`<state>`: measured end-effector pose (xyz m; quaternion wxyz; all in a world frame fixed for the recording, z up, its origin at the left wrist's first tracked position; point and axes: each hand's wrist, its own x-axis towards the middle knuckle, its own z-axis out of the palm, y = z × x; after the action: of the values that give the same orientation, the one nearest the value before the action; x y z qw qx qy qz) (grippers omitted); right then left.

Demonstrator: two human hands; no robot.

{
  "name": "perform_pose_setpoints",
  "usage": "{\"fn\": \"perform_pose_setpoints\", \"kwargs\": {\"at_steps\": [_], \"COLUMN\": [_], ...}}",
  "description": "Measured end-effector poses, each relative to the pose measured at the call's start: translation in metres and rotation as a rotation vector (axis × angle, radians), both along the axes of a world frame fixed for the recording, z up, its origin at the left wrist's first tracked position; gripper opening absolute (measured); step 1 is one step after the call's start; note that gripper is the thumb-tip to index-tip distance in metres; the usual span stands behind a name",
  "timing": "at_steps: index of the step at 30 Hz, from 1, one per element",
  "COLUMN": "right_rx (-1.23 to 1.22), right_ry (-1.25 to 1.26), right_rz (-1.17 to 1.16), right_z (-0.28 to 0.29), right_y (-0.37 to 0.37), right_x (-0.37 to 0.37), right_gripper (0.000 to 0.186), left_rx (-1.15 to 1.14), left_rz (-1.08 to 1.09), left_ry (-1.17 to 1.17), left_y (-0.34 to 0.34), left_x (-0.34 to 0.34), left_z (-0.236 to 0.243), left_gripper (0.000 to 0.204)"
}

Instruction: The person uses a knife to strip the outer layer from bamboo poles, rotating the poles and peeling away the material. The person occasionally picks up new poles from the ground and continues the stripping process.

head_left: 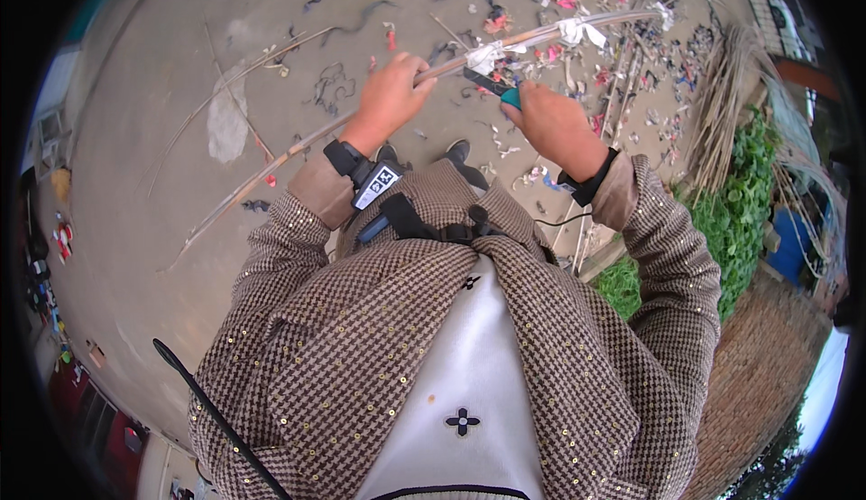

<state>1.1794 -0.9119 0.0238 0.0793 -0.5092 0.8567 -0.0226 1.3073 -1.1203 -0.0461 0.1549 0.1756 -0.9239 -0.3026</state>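
Note:
My left hand point(388, 100) is closed around a long, thin wooden pole point(311, 142), which slants up across the view from lower left to upper right. White cloth strips point(487, 56) are knotted round the pole to the right of that hand, and more white cloth point(582, 32) is tied farther along it. In my right hand point(555, 123) is a knife with a teal handle point(511, 97). Its dark blade point(483, 80) lies close under the pole beside the nearest cloth knot; whether it touches the cloth I cannot tell.
Scraps of pink, white and dark cloth point(618, 76) litter the ground ahead and to the right. Thin sticks point(236, 94) lie at the left. A bundle of poles point(722, 107) rests at the right, near green plants point(740, 198) and a brick wall point(758, 347).

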Motion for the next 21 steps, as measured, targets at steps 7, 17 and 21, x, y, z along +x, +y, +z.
{"fn": "perform_pose_setpoints", "kwargs": {"at_steps": [7, 17, 21], "right_rx": [-0.051, 0.085, -0.014], "right_ry": [0.011, -1.158, -1.833], "right_rz": [0.043, -0.498, -0.661], "right_z": [-0.005, -0.019, -0.024], "right_y": [0.0, -0.03, -0.032], "right_x": [-0.008, -0.018, 0.005], "right_gripper": [0.038, 0.028, 0.022], "left_rx": [-0.005, 0.007, 0.026], "left_rz": [-0.019, -0.044, -0.071], "left_ry": [-0.038, -0.138, -0.176], "left_y": [0.001, 0.007, 0.009], "left_x": [0.001, 0.0, 0.019], "left_z": [0.005, 0.012, 0.013], "left_gripper": [0.021, 0.022, 0.021]}}
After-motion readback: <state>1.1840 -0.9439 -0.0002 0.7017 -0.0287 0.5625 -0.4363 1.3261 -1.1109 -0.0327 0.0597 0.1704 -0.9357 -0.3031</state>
